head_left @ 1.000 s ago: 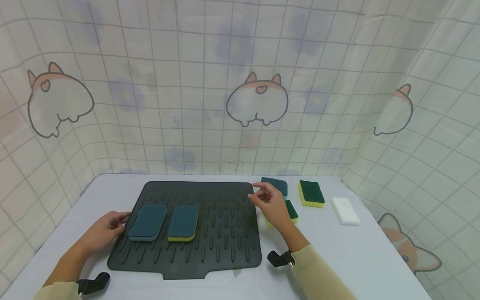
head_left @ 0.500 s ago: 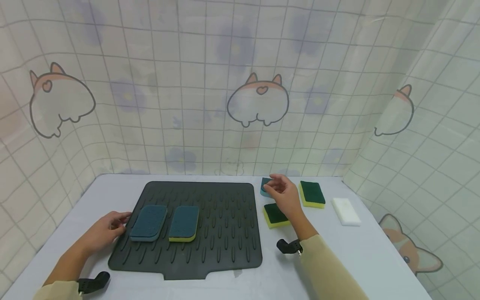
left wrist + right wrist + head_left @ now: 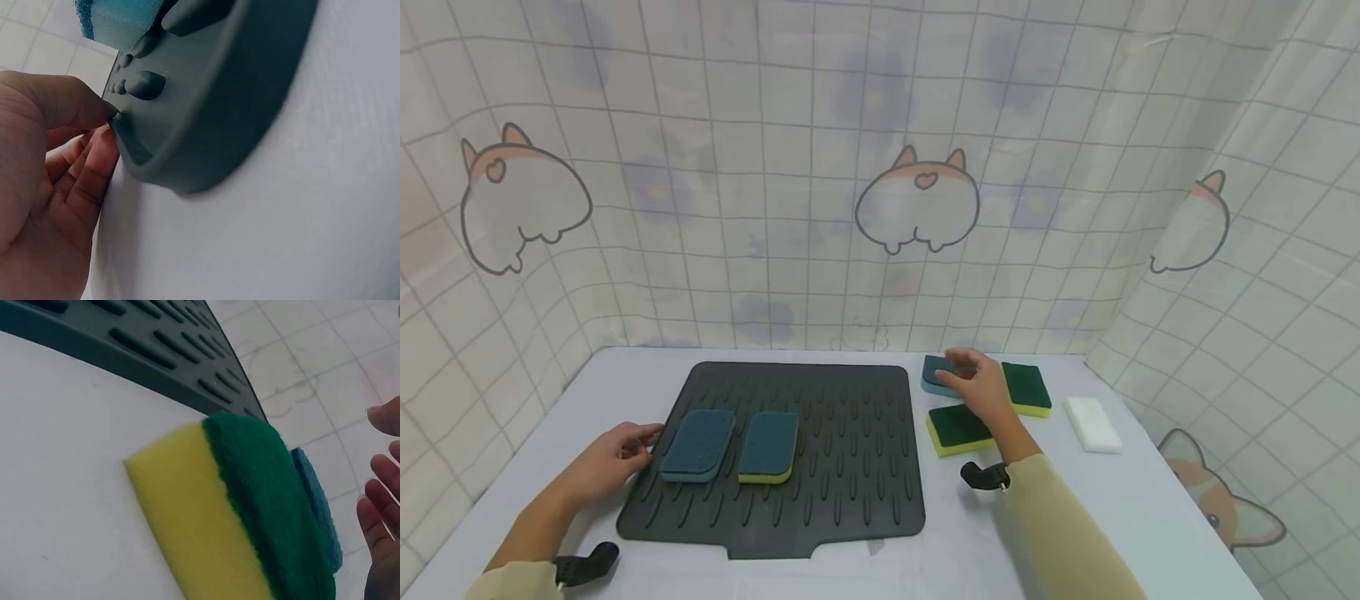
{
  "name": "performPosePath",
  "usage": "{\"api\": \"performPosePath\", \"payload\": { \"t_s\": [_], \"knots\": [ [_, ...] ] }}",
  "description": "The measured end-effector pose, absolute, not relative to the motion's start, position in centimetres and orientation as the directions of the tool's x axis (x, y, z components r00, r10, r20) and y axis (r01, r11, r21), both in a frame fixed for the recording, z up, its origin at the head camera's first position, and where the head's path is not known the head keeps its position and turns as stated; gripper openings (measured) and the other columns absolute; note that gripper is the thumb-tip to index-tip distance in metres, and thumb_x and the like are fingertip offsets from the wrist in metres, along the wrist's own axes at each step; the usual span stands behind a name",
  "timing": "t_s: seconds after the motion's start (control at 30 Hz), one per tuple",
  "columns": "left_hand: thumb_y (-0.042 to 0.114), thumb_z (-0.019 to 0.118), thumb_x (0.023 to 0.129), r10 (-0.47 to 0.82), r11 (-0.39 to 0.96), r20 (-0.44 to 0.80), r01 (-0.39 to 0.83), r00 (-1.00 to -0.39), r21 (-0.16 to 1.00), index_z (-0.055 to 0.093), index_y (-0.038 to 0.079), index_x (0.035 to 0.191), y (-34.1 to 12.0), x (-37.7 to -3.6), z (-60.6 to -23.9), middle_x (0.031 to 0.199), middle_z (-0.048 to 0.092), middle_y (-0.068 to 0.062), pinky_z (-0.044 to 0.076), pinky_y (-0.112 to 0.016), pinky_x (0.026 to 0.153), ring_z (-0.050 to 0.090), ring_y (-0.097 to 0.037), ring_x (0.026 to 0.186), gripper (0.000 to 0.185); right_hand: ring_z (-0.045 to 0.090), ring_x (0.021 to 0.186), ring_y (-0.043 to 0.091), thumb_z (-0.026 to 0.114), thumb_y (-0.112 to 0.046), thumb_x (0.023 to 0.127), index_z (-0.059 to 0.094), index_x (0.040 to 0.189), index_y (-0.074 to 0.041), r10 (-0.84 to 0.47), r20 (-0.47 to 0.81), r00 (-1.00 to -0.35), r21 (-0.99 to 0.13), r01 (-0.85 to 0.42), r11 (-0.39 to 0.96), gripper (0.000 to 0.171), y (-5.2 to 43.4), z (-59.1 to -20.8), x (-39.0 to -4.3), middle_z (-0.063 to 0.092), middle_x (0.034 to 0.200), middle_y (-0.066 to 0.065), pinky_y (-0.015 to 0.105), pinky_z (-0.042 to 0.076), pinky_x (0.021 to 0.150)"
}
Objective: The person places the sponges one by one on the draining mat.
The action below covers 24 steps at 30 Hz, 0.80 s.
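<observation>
My left hand [image 3: 610, 462] pinches the left edge of a dark grey ridged drying mat [image 3: 850, 500], thumb [image 3: 94, 112] on the rim and fingers below. On the mat lie a blue sponge [image 3: 698, 446] and a blue-topped yellow sponge [image 3: 767, 446], side by side. My right hand [image 3: 985, 387] hovers beyond the mat's right edge, thumb and fingers spread, holding nothing. It partly covers another blue sponge [image 3: 938, 377] at the back. Just in front of that one lies a green-and-yellow sponge [image 3: 958, 429], large in the right wrist view.
Right of my right hand lie a second green-and-yellow sponge [image 3: 1026, 387] and a white sponge block [image 3: 1092, 423]. A white cloth [image 3: 1120, 517] covers the table. Tile-patterned curtain [image 3: 805, 250] hangs close behind its back edge and at both sides.
My right hand has moved right from the mat's far right corner to above the back blue sponge, uncovering the nearer green-and-yellow one. The left hand stays at the mat's edge.
</observation>
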<state>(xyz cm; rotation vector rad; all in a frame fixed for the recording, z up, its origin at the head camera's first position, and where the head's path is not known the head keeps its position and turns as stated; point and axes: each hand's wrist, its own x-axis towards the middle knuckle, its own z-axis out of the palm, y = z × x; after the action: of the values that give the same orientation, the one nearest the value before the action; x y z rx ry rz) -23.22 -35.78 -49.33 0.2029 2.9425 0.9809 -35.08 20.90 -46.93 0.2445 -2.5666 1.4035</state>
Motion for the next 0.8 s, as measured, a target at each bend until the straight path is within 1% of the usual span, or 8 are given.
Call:
{"api": "performPosePath", "payload": {
  "t_s": [0.17,0.3,0.5,0.63,0.8],
  "knots": [
    [0.000,0.060,0.091,0.131,0.787,0.009,0.109,-0.991,0.607,0.052,-0.014,0.139,-35.9,-23.2,-49.4,0.125,0.062,-0.028,0.050,-0.027,0.074,0.057,-0.024,0.098,0.051,0.057,0.133,0.038,0.079,-0.039,0.088,0.063,0.137,-0.013,-0.042,0.188,-0.981,-0.804,-0.179,0.567,0.058,21.7,-47.0,-35.8,0.059,0.145,0.014,0.053,0.048,0.107],
    [0.000,0.061,0.091,0.128,0.785,0.005,0.104,-0.992,0.611,0.052,-0.014,0.139,-35.9,-23.3,-49.5,0.125,0.062,-0.028,0.050,-0.027,0.074,0.057,-0.024,0.098,0.051,0.050,0.139,0.042,0.080,-0.039,0.087,0.062,0.140,-0.013,-0.040,0.160,-0.986,-0.786,-0.152,0.599,0.062,22.5,-47.3,-36.5,0.053,0.152,0.013,0.056,0.046,0.109],
    [0.000,0.061,0.091,0.127,0.778,0.004,0.102,-0.992,0.620,0.052,-0.013,0.139,-36.0,-23.4,-49.7,0.124,0.062,-0.027,0.050,-0.027,0.073,0.056,-0.023,0.097,0.051,0.044,0.143,0.041,0.080,-0.034,0.088,0.059,0.142,-0.010,-0.068,0.125,-0.990,-0.735,-0.138,0.663,0.062,23.4,-47.7,-37.1,0.051,0.153,0.014,0.055,0.039,0.115],
    [0.000,0.061,0.090,0.125,0.771,0.008,0.103,-0.992,0.628,0.052,-0.013,0.139,-36.0,-23.3,-49.8,0.124,0.062,-0.026,0.049,-0.026,0.072,0.055,-0.023,0.097,0.051,0.042,0.144,0.043,0.079,-0.034,0.089,0.057,0.144,-0.011,-0.076,0.083,-0.994,-0.708,-0.113,0.697,0.064,23.6,-47.8,-37.3,0.047,0.156,0.015,0.056,0.038,0.116],
    [0.000,0.061,0.091,0.119,0.771,0.006,0.096,-0.993,0.629,0.052,-0.013,0.140,-36.0,-23.3,-49.8,0.124,0.061,-0.026,0.049,-0.026,0.072,0.055,-0.023,0.097,0.051,0.039,0.147,0.043,0.078,-0.033,0.089,0.053,0.148,-0.011,-0.084,0.030,-0.996,-0.698,-0.081,0.711,0.068,23.6,-47.8,-37.6,0.042,0.160,0.016,0.057,0.035,0.118]
  ]
}}
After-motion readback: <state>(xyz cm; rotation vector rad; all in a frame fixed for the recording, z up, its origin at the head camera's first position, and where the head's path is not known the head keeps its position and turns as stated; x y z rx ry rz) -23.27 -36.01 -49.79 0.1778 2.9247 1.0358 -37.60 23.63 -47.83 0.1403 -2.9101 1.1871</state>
